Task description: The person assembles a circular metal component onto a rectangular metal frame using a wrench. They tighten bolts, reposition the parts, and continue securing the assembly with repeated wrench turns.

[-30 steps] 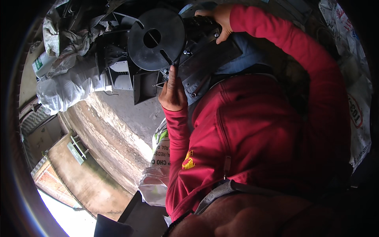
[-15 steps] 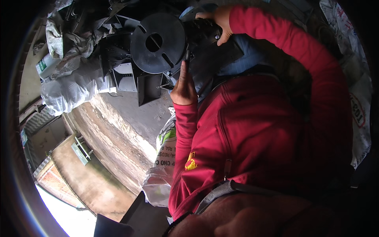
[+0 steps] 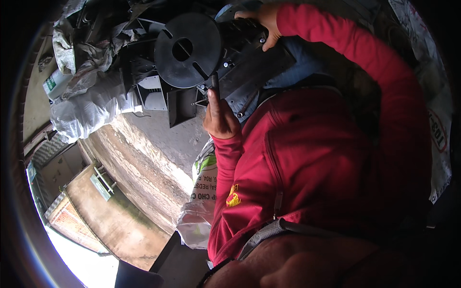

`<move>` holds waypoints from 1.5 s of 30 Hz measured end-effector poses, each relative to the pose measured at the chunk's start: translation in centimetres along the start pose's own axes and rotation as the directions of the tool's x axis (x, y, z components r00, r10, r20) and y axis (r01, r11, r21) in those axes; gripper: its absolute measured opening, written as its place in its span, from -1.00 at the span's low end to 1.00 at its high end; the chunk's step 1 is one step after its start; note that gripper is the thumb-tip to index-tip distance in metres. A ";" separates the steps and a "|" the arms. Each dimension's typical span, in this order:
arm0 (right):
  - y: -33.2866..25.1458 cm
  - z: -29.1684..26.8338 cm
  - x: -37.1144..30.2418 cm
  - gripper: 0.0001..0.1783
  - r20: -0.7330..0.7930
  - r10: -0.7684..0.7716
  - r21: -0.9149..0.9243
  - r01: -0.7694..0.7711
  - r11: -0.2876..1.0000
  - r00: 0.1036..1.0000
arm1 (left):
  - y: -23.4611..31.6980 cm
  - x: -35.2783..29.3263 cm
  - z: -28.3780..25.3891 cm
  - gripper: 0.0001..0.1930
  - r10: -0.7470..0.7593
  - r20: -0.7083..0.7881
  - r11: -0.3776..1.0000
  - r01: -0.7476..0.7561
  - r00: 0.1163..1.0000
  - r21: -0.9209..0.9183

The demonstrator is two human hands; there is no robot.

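A black metal assembly lies across my blue-trousered lap, with a round slotted black disc (image 3: 165, 62) at its left end and a flat black plate (image 3: 259, 65) nearer me. My right hand (image 3: 267, 23) is closed round the far right part of this assembly, its thumb beside a silver bolt (image 3: 262, 41). Another bolt (image 3: 225, 64) shows near the disc. Just below the disc, my left hand (image 3: 221, 117) holds a slim dark piece (image 3: 214, 82) along its raised finger; its kind is unclear. A ring-ended metal tool, perhaps a spanner (image 3: 247, 105), lies right of that hand.
Several black metal parts, including an angled tray-like piece (image 3: 181, 108), crowd the floor beyond the disc. Crumpled white plastic sacks (image 3: 91, 110) lie at the left, with a pale jug (image 3: 56, 84) behind. A printed sack (image 3: 204, 177) stands by my left forearm.
My left hand has drawn back from the disc's lower right edge with the dark piece, uncovering a bolt and the ring-ended tool. The disc has shifted slightly left; my right hand keeps its hold.
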State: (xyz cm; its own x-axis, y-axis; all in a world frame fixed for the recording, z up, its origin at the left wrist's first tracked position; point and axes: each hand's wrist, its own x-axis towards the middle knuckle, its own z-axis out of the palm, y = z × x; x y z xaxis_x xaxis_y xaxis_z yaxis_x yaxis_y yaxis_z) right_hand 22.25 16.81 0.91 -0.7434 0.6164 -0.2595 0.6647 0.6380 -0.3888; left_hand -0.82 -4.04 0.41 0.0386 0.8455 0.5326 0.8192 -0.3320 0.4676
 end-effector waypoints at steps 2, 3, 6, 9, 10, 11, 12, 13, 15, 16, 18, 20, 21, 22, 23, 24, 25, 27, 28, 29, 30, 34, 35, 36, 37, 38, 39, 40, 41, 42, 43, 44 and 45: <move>0.2 0.8 -0.1 0.36 -0.008 -0.019 0.015 0.019 1.000 1.000 | -0.9 -1.0 1.4 -0.42 -0.164 0.157 0.986 0.155 0.974 0.065; 0.6 0.9 0.1 0.36 -0.019 -0.029 0.023 0.029 0.999 0.999 | -0.7 -0.5 0.8 -0.43 -0.142 0.150 0.990 0.139 0.978 0.029; 0.5 0.7 0.1 0.36 -0.002 0.008 -0.004 -0.008 1.000 1.000 | 0.6 0.9 -1.0 -0.49 -0.096 0.105 0.992 0.104 0.990 -0.070; 0.1 -0.3 -0.4 0.36 0.032 0.021 0.011 -0.021 1.000 0.999 | 0.0 1.1 0.3 -0.47 0.069 -0.135 0.988 -0.086 0.989 -0.131; -0.2 -0.3 -0.2 0.36 0.027 0.003 0.014 -0.004 1.000 1.000 | -0.2 0.2 0.7 -0.46 -0.095 0.030 0.992 0.098 0.995 -0.085; -0.6 0.1 -0.1 0.35 0.010 -0.018 0.027 0.018 0.999 1.000 | -0.4 -0.9 1.1 -0.44 -0.259 0.196 0.965 0.262 0.946 0.015; -0.5 0.7 -0.4 0.35 -0.010 -0.021 0.031 0.021 0.999 1.000 | -0.2 -0.8 0.7 -0.44 -0.249 0.216 0.968 0.240 0.944 0.068; -0.4 0.9 -0.6 0.35 -0.030 -0.024 0.034 0.025 0.999 0.999 | 0.0 -0.3 0.4 -0.45 -0.184 0.175 0.981 0.191 0.967 -0.029; 0.1 0.6 -0.5 0.35 -0.013 0.007 0.019 -0.007 1.000 1.000 | 0.9 0.5 -0.8 -0.48 -0.105 0.143 0.990 0.117 0.984 -0.079; 0.3 0.4 -0.6 0.35 -0.005 0.024 0.014 -0.024 1.000 1.000 | 1.3 0.8 -1.2 -0.47 -0.121 0.107 0.976 0.138 0.987 -0.167; 0.2 -0.3 -0.7 0.35 0.010 0.016 0.049 -0.016 0.999 1.000 | 1.0 0.7 -0.9 -0.46 -0.067 0.000 0.970 0.065 0.998 -0.234; -0.7 -0.3 -0.8 0.34 0.036 0.020 0.053 -0.022 0.998 0.999 | -0.4 -0.7 0.7 -0.45 -0.110 0.061 0.984 0.117 0.992 -0.131; -0.7 -0.3 -0.7 0.33 0.038 0.040 0.040 -0.042 0.998 0.998 | -0.6 -0.6 2.0 -0.45 -0.173 0.154 0.984 0.178 0.973 -0.018; -0.8 -0.4 -0.7 0.32 0.041 0.061 0.027 -0.062 0.998 0.997 | -0.6 -1.1 1.5 -0.46 -0.269 0.248 0.962 0.250 0.931 0.107; -1.1 -0.6 -0.6 0.30 0.013 0.021 0.025 -0.022 0.999 1.000 | -0.7 -1.1 1.4 -0.45 -0.195 0.184 0.981 0.194 0.963 0.026; -0.8 -0.5 -0.6 0.30 0.021 0.020 0.040 -0.021 0.999 1.000 | -0.5 -0.8 1.2 -0.44 -0.126 0.124 0.989 0.134 0.984 -0.057; -0.2 -0.3 -0.5 0.29 0.029 0.018 0.055 -0.020 0.998 0.999 | -0.1 -0.6 0.9 -0.45 -0.109 0.088 0.991 0.115 0.990 -0.071; 0.0 -0.3 -0.5 0.28 0.030 0.009 0.063 -0.011 0.998 1.000 | 0.6 -0.4 0.2 -0.47 -0.078 0.009 0.993 0.079 0.997 -0.090; -0.2 -0.5 -0.6 0.28 0.022 0.003 0.055 -0.004 0.998 1.000 | 0.5 -0.6 0.1 -0.50 -0.057 0.008 0.995 0.058 0.998 -0.078; -0.4 -0.6 -0.6 0.27 0.014 -0.004 0.048 0.003 0.999 1.000 | 0.2 -0.9 -0.1 -0.52 -0.036 0.008 0.997 0.037 0.999 -0.066; -0.5 -0.7 -0.7 0.26 0.018 0.011 0.056 -0.012 0.998 1.000 | 0.0 -1.2 0.0 -0.54 -0.015 0.005 0.998 0.015 1.000 -0.059; 0.6 0.8 -0.6 0.17 -0.054 -0.072 0.201 0.081 0.976 0.996 | -1.3 -0.6 1.5 -0.58 0.056 0.043 0.998 -0.056 0.997 0.002; 1.3 1.5 -0.5 0.16 -0.102 -0.120 0.261 0.143 0.955 0.988 | -1.4 0.4 2.1 -0.58 0.087 0.012 0.996 -0.088 0.996 0.003; 1.1 1.4 -0.4 0.18 -0.063 -0.064 0.243 0.077 0.967 0.996 | -1.3 1.7 2.5 -0.59 0.117 -0.017 0.993 -0.117 0.993 0.009; 0.7 1.2 -0.5 0.21 -0.025 -0.005 0.222 0.011 0.975 1.000 | -1.3 2.4 2.8 -0.60 0.147 -0.045 0.989 -0.147 0.988 0.015; 0.5 1.1 -0.5 0.24 0.011 0.055 0.199 -0.056 0.978 0.998 | -1.5 2.6 2.8 -0.60 0.148 -0.024 0.988 -0.147 0.989 0.054; 0.9 1.5 -0.5 0.20 -0.035 0.021 0.197 -0.013 0.980 0.999 | -1.7 2.9 2.8 -0.61 0.152 0.000 0.984 -0.152 0.988 0.088; 1.3 2.1 -0.3 0.17 -0.081 -0.013 0.193 0.028 0.981 0.997 | -1.8 3.3 2.9 -0.61 0.156 0.024 0.980 -0.158 0.987 0.121; 1.7 2.4 -0.3 0.13 -0.126 -0.047 0.187 0.070 0.980 0.991 | -1.8 3.6 3.1 -0.64 0.147 0.013 0.986 -0.148 0.989 0.080; 1.5 2.0 -0.5 0.16 -0.098 -0.046 0.155 0.061 0.986 0.994 | -1.7 3.7 3.4 -0.68 0.097 -0.005 0.989 -0.096 0.995 0.115; 0.9 1.2 -0.3 0.20 -0.070 -0.053 0.126 0.062 0.990 0.996 | -1.7 3.6 3.6 -0.72 0.043 -0.025 0.986 -0.039 0.999 0.159; 0.4 0.5 -0.2 0.24 -0.041 -0.061 0.098 0.065 0.993 0.997 | -1.6 3.6 3.7 -0.75 -0.009 -0.047 0.979 0.019 0.999 0.203; 0.4 0.0 -0.4 0.25 -0.037 -0.088 0.134 0.092 0.987 0.995 | -1.1 4.3 3.6 -0.78 0.015 -0.055 0.984 -0.005 0.998 0.177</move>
State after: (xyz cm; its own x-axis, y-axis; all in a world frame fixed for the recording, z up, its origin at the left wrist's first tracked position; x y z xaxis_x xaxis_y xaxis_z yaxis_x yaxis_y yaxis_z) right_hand 22.79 16.80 0.81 -0.7959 0.5744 -0.1914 0.5773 0.6246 -0.5259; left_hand 0.51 1.46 -0.35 0.0190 0.8161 0.5777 0.9072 -0.2569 0.3330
